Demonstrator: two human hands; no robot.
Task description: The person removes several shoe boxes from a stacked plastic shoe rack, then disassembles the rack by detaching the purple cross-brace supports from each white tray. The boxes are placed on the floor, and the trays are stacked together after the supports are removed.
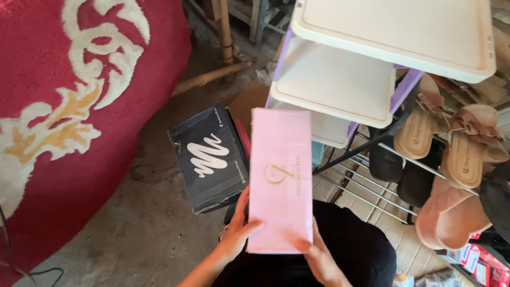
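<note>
Both hands held a long pink box (280, 178) by its near end, out over the person's lap and the dusty floor (143, 234); the left hand (237, 230) gripped the left edge, its fingers (249, 227) curled onto the lid and closed against the cardboard, thumb along the side; the right hand (321, 260) took the lower right corner, with one of its fingers (303, 245) pressed on the lid and the others hidden beneath the box; neither hand was spread wide, both being clamped on the box. The box pointed away from the person, its far end reaching over the edge of a black box (211, 157) with a white wavy mark, which lay on the floor just to its left; a red rug (69, 106) with cream and gold pattern lay further left. To the right stood a shoe rack (372, 74) with pale shelves and purple posts; beige sandals (457, 143) and pink slippers (451, 212) rested on its wire tier.
</note>
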